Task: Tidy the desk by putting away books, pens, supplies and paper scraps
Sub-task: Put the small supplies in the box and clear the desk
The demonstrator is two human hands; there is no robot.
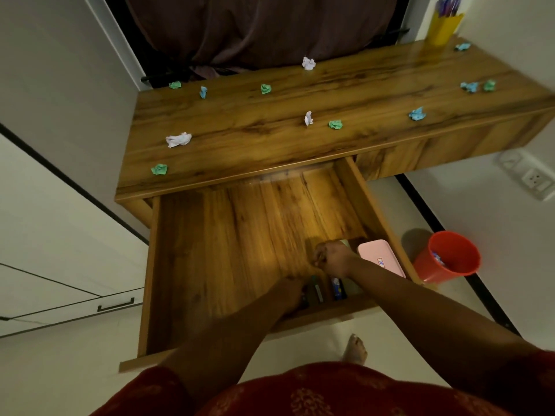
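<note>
A wooden desk carries several crumpled paper scraps, among them a white one, a green one and a blue one. Its wide drawer stands pulled open. Both my hands are inside the drawer's near right corner. My right hand is curled into a fist beside a pink box. My left hand is blurred, low at the drawer front, touching small supplies. A blue-and-white tube lies there too.
A yellow pen holder with pens stands at the desk's far right corner. A red bin with scraps inside sits on the floor right of the drawer. A wall socket is further right. White cabinet drawers are on the left.
</note>
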